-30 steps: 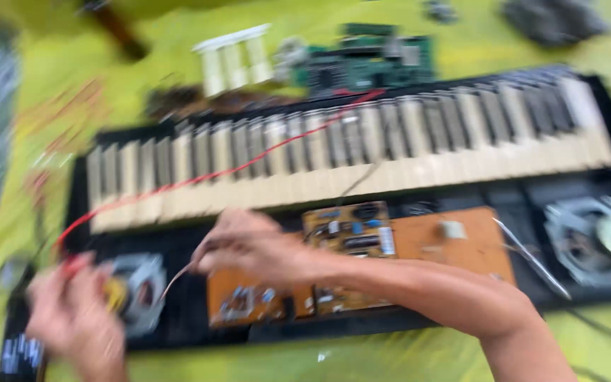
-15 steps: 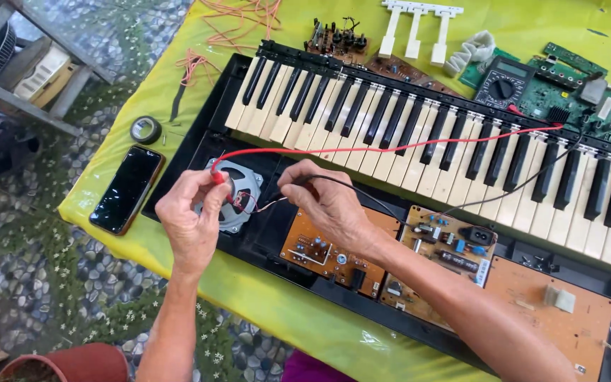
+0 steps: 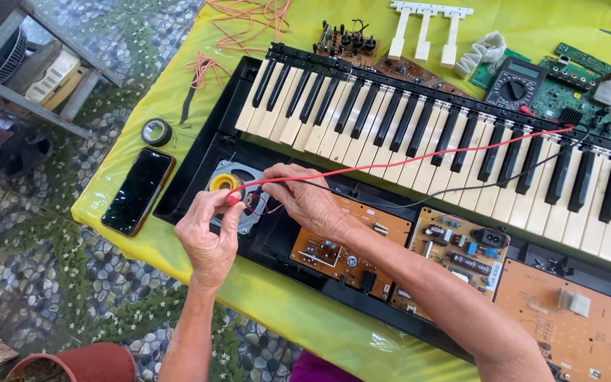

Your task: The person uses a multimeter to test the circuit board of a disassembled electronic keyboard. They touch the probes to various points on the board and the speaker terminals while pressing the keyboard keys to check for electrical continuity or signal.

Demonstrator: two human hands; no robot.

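Fingers of your left hand (image 3: pixel 208 237) pinch the red probe (image 3: pixel 232 199), its tip at the speaker (image 3: pixel 238 205) in the open keyboard case (image 3: pixel 199 152), near the tabletop's left edge. Your right hand (image 3: pixel 305 201) is clamped on the black probe (image 3: pixel 262 200) just beside it, over the same speaker. A phone (image 3: pixel 138 189) lies left of the case; both leads trail right across the keys (image 3: pixel 419 120).
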